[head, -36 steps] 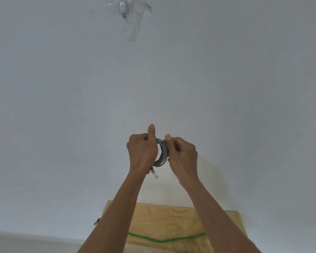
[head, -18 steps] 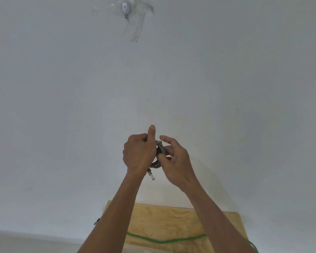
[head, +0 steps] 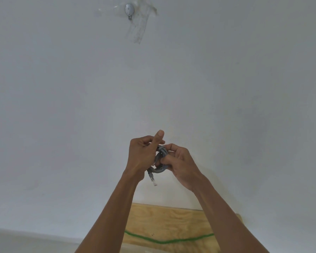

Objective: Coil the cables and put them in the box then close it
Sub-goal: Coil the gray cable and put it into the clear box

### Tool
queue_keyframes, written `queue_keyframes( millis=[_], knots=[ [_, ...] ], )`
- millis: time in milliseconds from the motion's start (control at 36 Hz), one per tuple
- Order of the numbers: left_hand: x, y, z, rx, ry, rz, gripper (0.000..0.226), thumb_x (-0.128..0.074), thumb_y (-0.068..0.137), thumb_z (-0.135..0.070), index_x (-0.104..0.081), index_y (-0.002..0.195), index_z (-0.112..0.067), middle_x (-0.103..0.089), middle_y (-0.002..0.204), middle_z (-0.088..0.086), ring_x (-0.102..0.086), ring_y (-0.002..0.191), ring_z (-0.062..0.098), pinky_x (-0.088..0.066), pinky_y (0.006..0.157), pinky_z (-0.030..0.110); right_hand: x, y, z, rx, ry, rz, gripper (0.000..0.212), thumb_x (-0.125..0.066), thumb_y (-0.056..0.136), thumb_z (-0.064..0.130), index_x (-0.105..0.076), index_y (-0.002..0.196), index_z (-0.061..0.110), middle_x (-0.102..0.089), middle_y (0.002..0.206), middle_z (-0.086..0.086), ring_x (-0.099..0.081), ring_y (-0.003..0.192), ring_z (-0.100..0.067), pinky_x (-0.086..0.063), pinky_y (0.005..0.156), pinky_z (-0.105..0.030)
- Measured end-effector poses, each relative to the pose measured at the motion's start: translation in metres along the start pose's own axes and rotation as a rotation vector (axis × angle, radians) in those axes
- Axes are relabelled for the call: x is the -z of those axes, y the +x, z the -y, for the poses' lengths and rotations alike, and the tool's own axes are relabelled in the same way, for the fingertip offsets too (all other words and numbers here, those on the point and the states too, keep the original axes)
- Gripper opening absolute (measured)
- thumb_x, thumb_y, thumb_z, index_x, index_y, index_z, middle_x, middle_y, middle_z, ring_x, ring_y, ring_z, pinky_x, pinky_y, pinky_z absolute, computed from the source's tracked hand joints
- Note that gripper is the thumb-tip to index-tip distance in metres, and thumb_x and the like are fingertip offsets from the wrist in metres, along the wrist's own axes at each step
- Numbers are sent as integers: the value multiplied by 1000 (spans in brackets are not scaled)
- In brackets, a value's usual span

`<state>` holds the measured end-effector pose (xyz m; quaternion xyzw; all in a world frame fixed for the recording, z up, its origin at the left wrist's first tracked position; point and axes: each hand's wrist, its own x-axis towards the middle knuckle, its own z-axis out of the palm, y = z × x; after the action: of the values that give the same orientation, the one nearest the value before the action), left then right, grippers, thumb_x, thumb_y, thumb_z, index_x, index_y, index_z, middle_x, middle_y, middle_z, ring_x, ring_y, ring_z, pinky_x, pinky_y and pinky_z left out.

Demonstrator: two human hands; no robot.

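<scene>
Head view: both hands on grey cable coil, mid-air

Left hand [head: 144,154] is clenched around the left side of the grey cable [head: 161,161], thumb sticking straight up. Right hand [head: 181,164] grips the coil's right side, fingers curled through and around the loops. Coil is small and tight, held between the two hands in front of a white wall [head: 226,88], well above the plywood tabletop [head: 171,221]. One clear connector [head: 153,180] hangs below the left hand. Green cable [head: 164,241] lies across the tabletop. Box not in shot. No readable labels or writing.
</scene>
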<state>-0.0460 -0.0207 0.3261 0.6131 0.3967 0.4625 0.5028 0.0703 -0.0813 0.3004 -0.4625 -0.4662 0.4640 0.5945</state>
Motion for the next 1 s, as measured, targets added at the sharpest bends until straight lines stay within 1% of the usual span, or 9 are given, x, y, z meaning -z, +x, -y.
queue_keyframes(
  millis=[111,278,361,444,528,611,667,806,1000],
  knots=[
    [2,-1,0,0,-25,23,46,-69,87,-51,-76,70,-9,-71,63,9,-65,57,15,-55,60,24,5,2,4,21,-223,-21,24,-63,77,5,-68,101,1,-74,94,-20,-68,90,-45,-56,89,-56],
    [1,-5,7,-34,-38,43,43,-71,86,-46,-77,69,-7,-73,66,10,-70,61,19,-56,62,23,11,3,11,-80,-293,62,21,-59,81,3,-72,97,1,-74,96,-20,-70,96,-41,-53,92,-59],
    [-1,-8,8,-61,-49,39,44,-73,84,-43,-76,68,-3,-72,64,14,-68,58,17,-54,60,21,12,2,12,-138,-267,114,24,-58,75,5,-71,92,-4,-72,88,-16,-69,94,-38,-51,95,-60],
    [-3,-9,7,-72,-63,51,49,-74,78,-46,-74,65,1,-71,64,17,-68,57,17,-54,60,21,9,2,11,-188,-154,177,17,-55,67,3,-72,71,4,-68,80,-10,-66,92,-41,-48,99,-62],
    [-3,-8,6,-81,-33,93,58,-72,79,-50,-70,64,6,-68,64,21,-62,54,18,-53,58,25,6,1,9,-208,-27,211,22,-52,65,-2,-68,56,8,-66,73,-3,-66,83,-31,-47,101,-61],
    [-3,-6,9,-78,3,112,66,-67,84,-56,-66,61,5,-64,62,26,-60,52,23,-54,61,30,4,1,4,-212,-33,229,17,-53,65,0,-69,64,6,-66,83,-9,-66,89,-34,-47,102,-57],
    [-1,-4,11,-57,-2,81,67,-65,86,-58,-66,59,3,-65,59,24,-60,51,25,-55,61,31,4,-1,5,-200,-102,233,17,-55,72,8,-71,74,8,-68,85,-6,-66,91,-27,-50,93,-49],
    [6,1,18,-42,33,-54,67,-59,91,-59,-68,56,-3,-64,51,16,-61,46,19,-53,58,28,-1,-8,11,-159,-166,86,25,-63,95,26,-69,104,3,-76,96,-9,-71,92,-23,-54,84,-38],
    [7,3,20,-23,40,-76,70,-54,93,-62,-64,48,-10,-63,49,12,-63,48,17,-56,63,33,-17,-9,-2,-288,199,2,18,-74,81,26,-71,88,9,-71,81,-4,-66,83,-19,-53,84,-37]
  ],
)
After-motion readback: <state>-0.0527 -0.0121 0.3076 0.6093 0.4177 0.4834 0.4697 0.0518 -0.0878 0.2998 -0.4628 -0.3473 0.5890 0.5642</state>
